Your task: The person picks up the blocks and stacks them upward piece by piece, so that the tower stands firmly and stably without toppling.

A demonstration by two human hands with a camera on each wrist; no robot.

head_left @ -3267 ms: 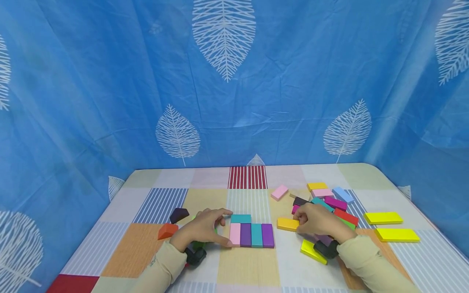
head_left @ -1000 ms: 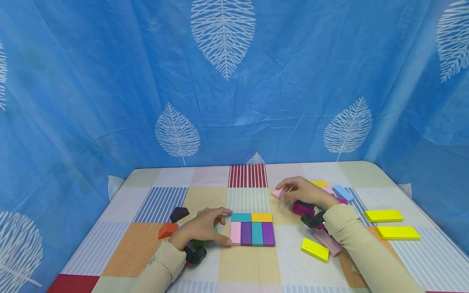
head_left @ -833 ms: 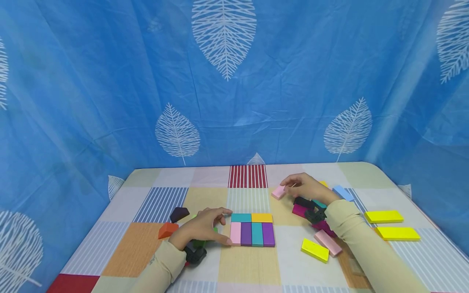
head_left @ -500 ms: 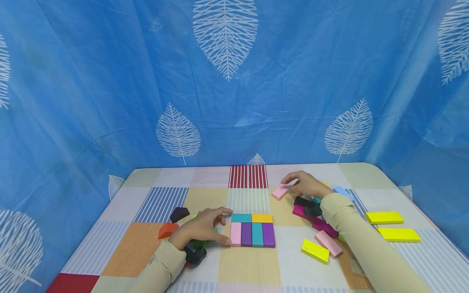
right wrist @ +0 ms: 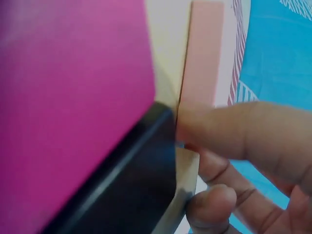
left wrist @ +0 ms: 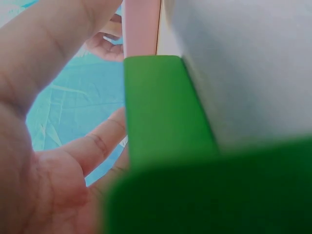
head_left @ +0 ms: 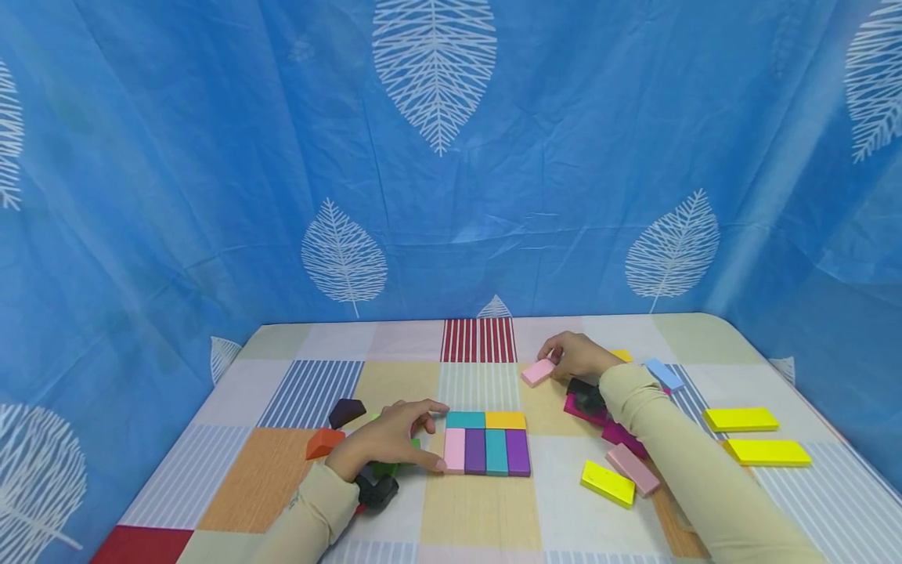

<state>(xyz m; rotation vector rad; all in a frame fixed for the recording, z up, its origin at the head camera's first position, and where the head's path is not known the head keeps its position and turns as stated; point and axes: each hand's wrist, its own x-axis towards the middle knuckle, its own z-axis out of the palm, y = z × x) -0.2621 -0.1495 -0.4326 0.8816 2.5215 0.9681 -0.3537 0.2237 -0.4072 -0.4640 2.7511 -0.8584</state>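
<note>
Nearest, a yellow blk [head_left: 607, 484] is seen flat on the patchwork cloth [head_left: 486, 517], w/ a dusty-pink blk [head_left: 632, 468] just to its R, approx. parallel. Next, the L hand [head_left: 386, 435] is held w/ thumb & forefinger spread at the L edge of a six-blk rectangle [head_left: 495, 448]; nothing is gripped, & whether the rectangle is actually touched can't be told. A green blk [left wrist: 161, 107] is partly hidden by that hand.

Farther back, beyond the rectangle's far R corner & apart from it, the light-pink blk [head_left: 537, 373] is laid flat at a slant; its R end is pinched btwn thumb & fingertip of the R hand [head_left: 578, 355]. A magenta blk [right wrist: 73, 97] & a black blk [right wrist: 141, 175] are shown close by.

The light-pink blk is judged light, stiff, prob. painted wood: a bit slick, not fragile. Best gripped across its narrow width, nr mid-length, so twisting is avoided.

Behind all, a blue curtain [head_left: 437, 219] w/ white leaf prints is hung.
</note>
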